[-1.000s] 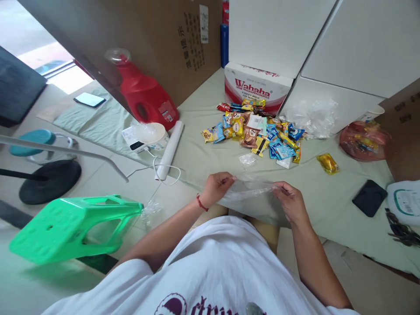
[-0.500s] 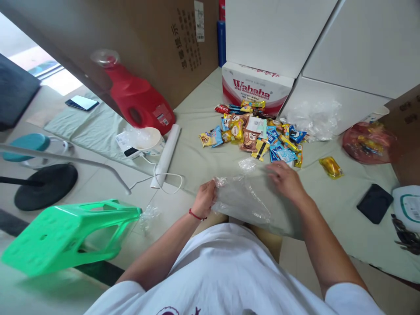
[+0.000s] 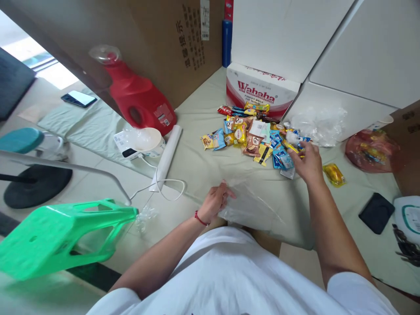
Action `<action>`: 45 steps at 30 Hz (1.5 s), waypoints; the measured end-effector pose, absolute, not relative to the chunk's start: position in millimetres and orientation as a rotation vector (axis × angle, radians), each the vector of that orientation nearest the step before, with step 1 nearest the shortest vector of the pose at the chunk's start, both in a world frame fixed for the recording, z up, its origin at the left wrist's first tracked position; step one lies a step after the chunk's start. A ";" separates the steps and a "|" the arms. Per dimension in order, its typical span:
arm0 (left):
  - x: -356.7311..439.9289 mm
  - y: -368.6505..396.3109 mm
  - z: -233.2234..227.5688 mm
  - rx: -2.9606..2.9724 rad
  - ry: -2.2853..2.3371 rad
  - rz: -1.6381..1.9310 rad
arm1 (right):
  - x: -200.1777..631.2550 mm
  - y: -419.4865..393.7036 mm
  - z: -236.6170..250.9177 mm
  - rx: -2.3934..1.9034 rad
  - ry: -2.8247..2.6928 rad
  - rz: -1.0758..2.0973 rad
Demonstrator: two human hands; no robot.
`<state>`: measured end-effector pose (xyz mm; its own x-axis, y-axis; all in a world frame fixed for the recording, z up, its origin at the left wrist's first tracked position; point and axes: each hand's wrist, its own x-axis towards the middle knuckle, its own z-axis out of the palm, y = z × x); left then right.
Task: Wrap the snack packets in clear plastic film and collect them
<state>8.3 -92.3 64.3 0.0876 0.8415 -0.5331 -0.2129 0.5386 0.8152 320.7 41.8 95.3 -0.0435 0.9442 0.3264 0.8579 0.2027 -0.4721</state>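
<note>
Your right hand (image 3: 307, 164) is at the right end of the heap of small, glossy snack packets in blue, yellow and brown (image 3: 252, 144). Its fingers curl over a slim, bright-yellow wrapped packet (image 3: 293, 148) – whether they pinch it or only touch it, I cannot tell. Your left hand (image 3: 215, 203) is in front of the heap, on your side, its fingers seemingly closed loosely on the left edge of a thin, clear, limp plastic bag (image 3: 249, 203). The bag lies nearer you than the heap, just right of your left hand and well apart from your right one.

You look to be at the step of picking from the heap while minding the bag. The next move, I judge, calls for a sure pinch on slick wrapping – one that leaves the neighbouring packets undisturbed – and a steady left hand.
</note>
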 end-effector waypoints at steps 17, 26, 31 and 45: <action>-29.8 -98.6 43.8 1.155 1.653 0.661 | 302.7 -35.9 37.5 -1.628 -1.062 1.342; 3.4 -73.2 57.1 1.735 2.088 0.916 | 299.1 -46.2 23.6 -1.656 -1.393 1.090; 26.3 -39.9 40.6 1.754 1.897 0.403 | 318.7 -46.5 15.8 -1.744 -1.319 1.057; 81.5 -70.7 56.4 1.981 1.730 0.452 | 337.4 -52.8 4.7 -1.809 -1.331 1.093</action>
